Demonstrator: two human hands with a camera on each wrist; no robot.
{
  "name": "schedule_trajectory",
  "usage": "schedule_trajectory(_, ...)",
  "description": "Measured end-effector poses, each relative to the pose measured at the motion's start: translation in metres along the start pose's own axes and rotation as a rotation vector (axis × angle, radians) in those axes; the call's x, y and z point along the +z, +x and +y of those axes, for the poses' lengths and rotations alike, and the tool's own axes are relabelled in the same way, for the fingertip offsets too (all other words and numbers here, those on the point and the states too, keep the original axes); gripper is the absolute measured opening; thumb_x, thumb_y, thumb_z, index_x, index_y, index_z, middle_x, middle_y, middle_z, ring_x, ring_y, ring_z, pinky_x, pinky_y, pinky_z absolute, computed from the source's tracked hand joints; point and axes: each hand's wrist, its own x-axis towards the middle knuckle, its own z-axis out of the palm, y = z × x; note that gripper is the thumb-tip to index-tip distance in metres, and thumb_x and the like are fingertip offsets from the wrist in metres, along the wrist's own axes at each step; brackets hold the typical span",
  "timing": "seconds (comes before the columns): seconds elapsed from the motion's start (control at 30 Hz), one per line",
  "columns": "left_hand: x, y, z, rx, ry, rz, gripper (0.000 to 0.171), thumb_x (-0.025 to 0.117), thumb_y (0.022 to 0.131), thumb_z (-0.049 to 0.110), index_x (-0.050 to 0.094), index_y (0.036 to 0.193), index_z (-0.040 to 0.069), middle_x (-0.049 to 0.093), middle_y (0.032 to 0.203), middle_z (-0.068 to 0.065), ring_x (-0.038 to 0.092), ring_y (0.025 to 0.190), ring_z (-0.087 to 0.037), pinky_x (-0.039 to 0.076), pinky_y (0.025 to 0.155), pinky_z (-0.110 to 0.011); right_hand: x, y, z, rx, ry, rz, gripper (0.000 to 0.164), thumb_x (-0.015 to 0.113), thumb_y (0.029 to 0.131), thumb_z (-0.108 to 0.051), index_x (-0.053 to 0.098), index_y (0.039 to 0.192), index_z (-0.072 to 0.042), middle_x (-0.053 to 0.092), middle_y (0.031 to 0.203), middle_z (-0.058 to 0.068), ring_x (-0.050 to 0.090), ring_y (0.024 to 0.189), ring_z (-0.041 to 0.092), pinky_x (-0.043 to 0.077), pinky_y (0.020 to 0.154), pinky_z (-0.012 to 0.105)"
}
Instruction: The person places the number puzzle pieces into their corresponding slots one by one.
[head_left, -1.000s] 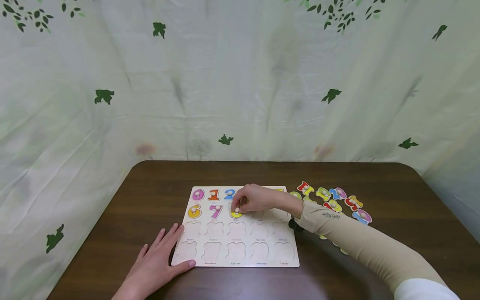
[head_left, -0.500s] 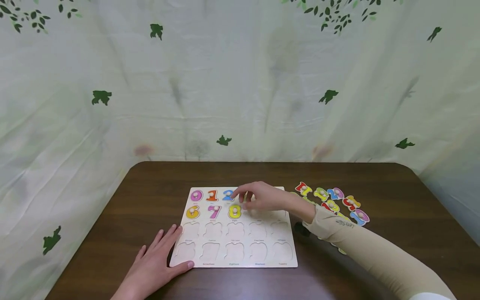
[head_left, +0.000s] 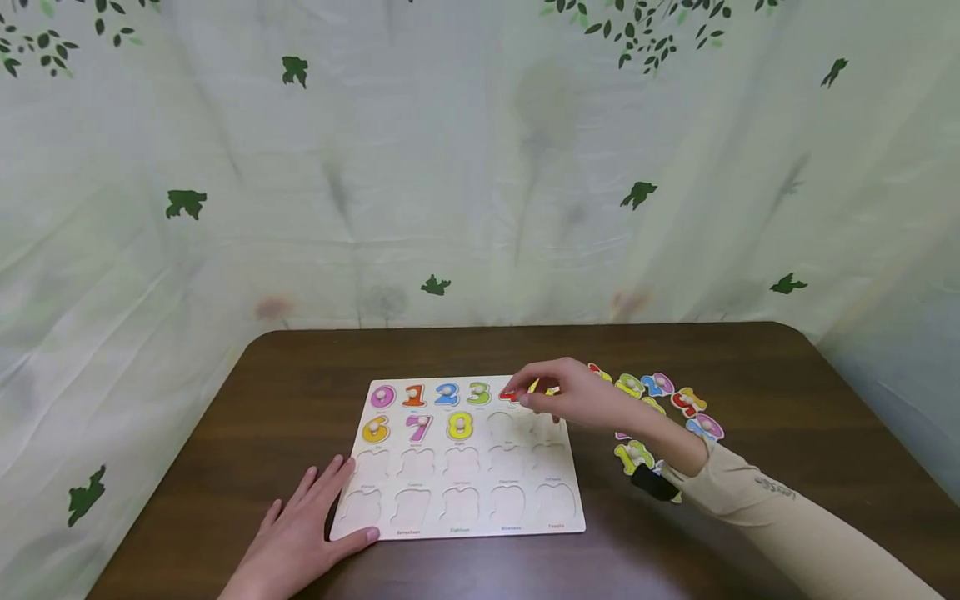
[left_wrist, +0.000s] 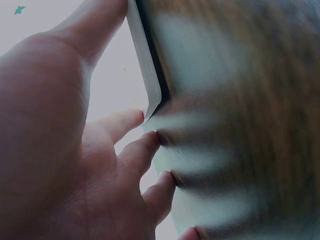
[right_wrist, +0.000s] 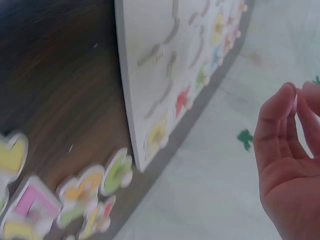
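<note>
The wooden number puzzle board lies flat on the bench in front of the person, with the purple 0, orange 1, blue 2, green 3 and a red 4 along its top row, then a yellow piece at the end. Below them sit the 6, 7 and yellow 8; the two recesses right of the 8 and both lower rows are unfilled. The right hand hangs over the top right of the board, fingers loosely bent, tips close to the thumb, with no piece visible in them. The left hand steadies the left edge and near corner, fingers spread and fairly straight, gripping nothing. Right of the board, partly behind the right forearm, loose knobbed number pieces lie scattered. The work seems to be between placements; the next move probably calls for reaching to that scatter, pinching the 9 by its knob and matching it to the recess beside the 8, though I cannot tell which piece that is. Beyond the bench hangs a leaf-printed curtain.
</note>
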Motion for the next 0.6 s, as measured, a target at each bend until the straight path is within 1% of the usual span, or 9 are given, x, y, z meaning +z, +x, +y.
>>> schedule_trajectory(0.07, 0.000, 0.001, 0.000, -0.005, 0.004, -0.005, 0.110, 0.062, 0.071, 0.081, 0.034, 0.154, 0.015, 0.030, 0.157, -0.017, 0.020, 0.142, -0.048, 0.016, 0.099, -0.078, -0.009, -0.009, 0.000, 0.020, 0.000, 0.037, 0.018, 0.065, 0.096, -0.018, 0.070, 0.112, -0.025, 0.068, 0.101, -0.004, 0.063, 0.079, 0.028, 0.054, 0.056, 0.036)
schedule_trajectory(0.13, 0.001, 0.003, 0.000, -0.004, 0.010, -0.005, 0.110, 0.062, 0.071, 0.081, 0.034, 0.154, 0.015, 0.030, 0.157, -0.017, 0.020, 0.142, -0.049, 0.016, 0.099, -0.078, -0.019, -0.019, 0.001, 0.033, -0.008, 0.072, 0.018, 0.065, 0.097, -0.019, 0.070, 0.113, -0.023, 0.068, 0.099, -0.001, 0.062, 0.076, 0.030, 0.053, 0.056, 0.034)
schedule_trajectory(0.23, 0.001, 0.004, 0.000, 0.000, 0.010, -0.004, 0.111, 0.062, 0.070, 0.081, 0.033, 0.154, 0.014, 0.030, 0.157, -0.017, 0.020, 0.142, -0.049, 0.016, 0.098, -0.078, -0.033, -0.034, 0.007, 0.051, -0.013, 0.110, 0.019, 0.065, 0.096, -0.019, 0.069, 0.114, -0.021, 0.067, 0.100, 0.000, 0.062, 0.075, 0.028, 0.054, 0.057, 0.035)
schedule_trajectory(0.33, 0.001, 0.003, 0.000, 0.000, 0.001, -0.010, 0.111, 0.062, 0.070, 0.082, 0.034, 0.154, 0.014, 0.030, 0.157, -0.018, 0.020, 0.142, -0.049, 0.015, 0.098, -0.078, -0.044, -0.051, 0.013, 0.097, -0.026, 0.148, 0.019, 0.065, 0.097, -0.018, 0.069, 0.115, -0.023, 0.067, 0.103, -0.002, 0.061, 0.073, 0.025, 0.054, 0.054, 0.036)
schedule_trajectory(0.37, 0.002, 0.003, 0.000, 0.001, 0.001, -0.010, 0.111, 0.062, 0.070, 0.082, 0.033, 0.154, 0.014, 0.030, 0.157, -0.018, 0.020, 0.141, -0.049, 0.015, 0.098, -0.078, -0.048, -0.056, 0.015, 0.109, -0.034, 0.159, 0.019, 0.065, 0.097, -0.019, 0.069, 0.115, -0.023, 0.067, 0.105, -0.003, 0.061, 0.075, 0.023, 0.054, 0.054, 0.035)
schedule_trajectory(0.43, 0.002, 0.003, 0.000, 0.003, 0.008, -0.009, 0.111, 0.061, 0.071, 0.082, 0.034, 0.154, 0.013, 0.030, 0.157, -0.018, 0.020, 0.141, -0.049, 0.016, 0.097, -0.078, -0.053, -0.066, 0.018, 0.128, -0.044, 0.180, 0.020, 0.065, 0.097, -0.018, 0.069, 0.115, -0.022, 0.067, 0.106, -0.001, 0.062, 0.076, 0.024, 0.053, 0.054, 0.033)
schedule_trajectory(0.5, 0.003, 0.002, -0.001, 0.006, 0.012, -0.010, 0.111, 0.060, 0.071, 0.082, 0.034, 0.154, 0.013, 0.030, 0.157, -0.018, 0.021, 0.141, -0.050, 0.016, 0.097, -0.078, -0.059, -0.076, 0.022, 0.143, -0.051, 0.196, 0.020, 0.065, 0.097, -0.017, 0.069, 0.116, -0.020, 0.067, 0.106, 0.000, 0.063, 0.078, 0.025, 0.054, 0.056, 0.033)
schedule_trajectory(0.53, 0.004, 0.002, -0.001, 0.006, 0.014, -0.010, 0.111, 0.060, 0.071, 0.082, 0.034, 0.154, 0.013, 0.030, 0.157, -0.018, 0.021, 0.141, -0.050, 0.016, 0.097, -0.078, -0.061, -0.080, 0.024, 0.140, -0.064, 0.205, 0.020, 0.065, 0.097, -0.017, 0.069, 0.116, -0.018, 0.068, 0.107, 0.000, 0.064, 0.082, 0.024, 0.054, 0.060, 0.032)
schedule_trajectory(0.6, 0.004, 0.003, -0.002, 0.006, 0.020, -0.015, 0.112, 0.059, 0.071, 0.083, 0.033, 0.154, 0.013, 0.030, 0.157, -0.018, 0.021, 0.141, -0.049, 0.017, 0.097, -0.079, -0.066, -0.087, 0.027, 0.153, -0.065, 0.219, 0.020, 0.065, 0.097, -0.017, 0.068, 0.117, -0.017, 0.068, 0.107, 0.001, 0.064, 0.083, 0.024, 0.055, 0.061, 0.033)
